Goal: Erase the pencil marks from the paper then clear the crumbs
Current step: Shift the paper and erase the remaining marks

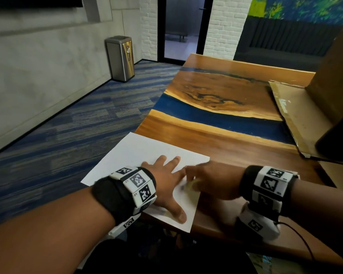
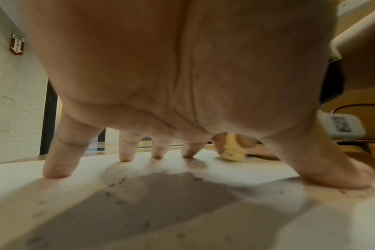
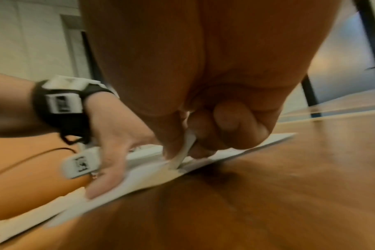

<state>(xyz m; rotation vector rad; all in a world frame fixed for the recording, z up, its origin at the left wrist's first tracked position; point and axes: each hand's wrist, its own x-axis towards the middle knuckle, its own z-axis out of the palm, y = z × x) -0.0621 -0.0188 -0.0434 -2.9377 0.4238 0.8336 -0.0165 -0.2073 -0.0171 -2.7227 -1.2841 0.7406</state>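
Your left hand [image 1: 167,186] lies flat on the paper [image 1: 139,149], fingers straight and spread, fingertips [image 2: 56,170] and thumb pressing the sheet down. Your right hand [image 1: 210,182] is just beside it, touching near the left index finger, fingers curled and pinching a pale yellow eraser [image 2: 232,151] with its lower end on the paper. In the right wrist view the eraser [image 3: 186,150] stands tilted between thumb and fingers, tip on the sheet close to the paper's right edge. The right hand is blurred in the head view. The paper sits at the near left corner of the wooden table [image 1: 226,139], its near edge hanging over the table edge. Small dark crumbs [image 2: 118,184] are scattered on the paper under and around your left palm. A grey smudge [image 2: 196,163] sits just beside the eraser tip. A flattened cardboard box [image 1: 291,115] lies at the table's right side, well apart from the paper. A metal bin [image 1: 120,58] stands on the carpet by the wall
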